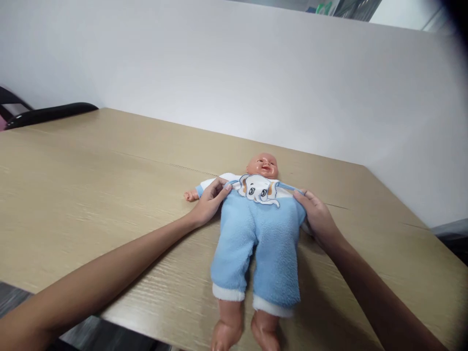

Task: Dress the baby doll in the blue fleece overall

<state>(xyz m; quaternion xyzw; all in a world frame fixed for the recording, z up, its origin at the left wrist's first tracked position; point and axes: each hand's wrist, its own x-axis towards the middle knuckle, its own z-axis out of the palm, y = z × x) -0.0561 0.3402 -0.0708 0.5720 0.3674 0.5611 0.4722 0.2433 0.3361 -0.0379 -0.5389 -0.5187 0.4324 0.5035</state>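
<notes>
Doll [261, 219] on table [91, 185], chair [47, 113] beyond, wall [234, 73] behind

Doll [261, 219] on table [91, 195], L hand [210, 202] & R hand [316, 214] flanking, chair [47, 113] far left

An office-like room: long pale wood-grain desk [91, 175], plain white partition wall [256, 73], black chair armrest [47, 113].

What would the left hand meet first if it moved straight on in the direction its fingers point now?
The left hand points up and to the right, across the doll's chest. It would likely first meet the elephant patch on the white top, then the doll's chin. Depth is hard to judge.
</notes>
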